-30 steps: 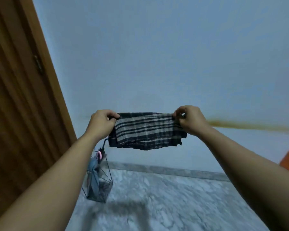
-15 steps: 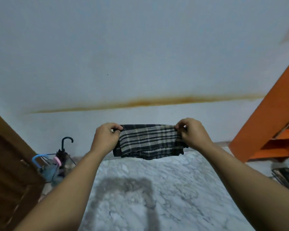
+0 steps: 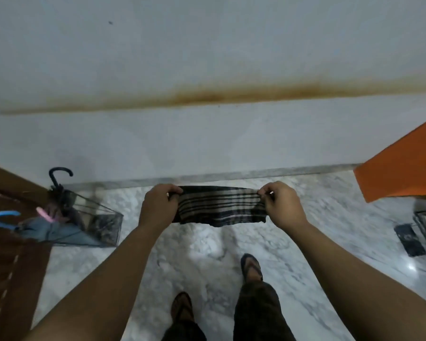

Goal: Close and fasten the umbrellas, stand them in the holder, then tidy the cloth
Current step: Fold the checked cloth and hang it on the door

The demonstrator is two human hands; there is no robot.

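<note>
At the centre of the head view, a dark plaid cloth (image 3: pixel 220 206) hung folded and stretched flat between two raised hands, above the marble floor (image 3: pixel 329 217) and touching nothing else. The left hand (image 3: pixel 157 207) pinched the cloth's left end, with thumb and curled fingers bunching the upper corner. The right hand (image 3: pixel 282 205) gripped the right end in the same way, fingers curled over the top edge. Both forearms reached up from the bottom corners of the frame.

Toward the middle left, a wire-framed holder (image 3: pixel 101 217) with clear sides stood on the floor beside a brown wooden door (image 3: pixel 12 254). A black umbrella (image 3: pixel 59 185) with a hooked handle stood in it, tilted, its handle rising above the rim. A grey-blue umbrella (image 3: pixel 52 231) with a light blue handle lay slanted in the holder, and a pink handle (image 3: pixel 44 215) showed between the two; whether their straps were fastened could not be told.

Across the upper half ran a pale wall (image 3: pixel 207 45) marked by a brown horizontal stain (image 3: pixel 219 96). At the right edge stood an orange piece of furniture (image 3: pixel 403 168), and below it a dark phone (image 3: pixel 409 239) lay flat on the floor beside a dark object cut off by the frame. In the lower centre, two sandalled feet (image 3: pixel 251 268) and checked trouser legs stood on the marble.
</note>
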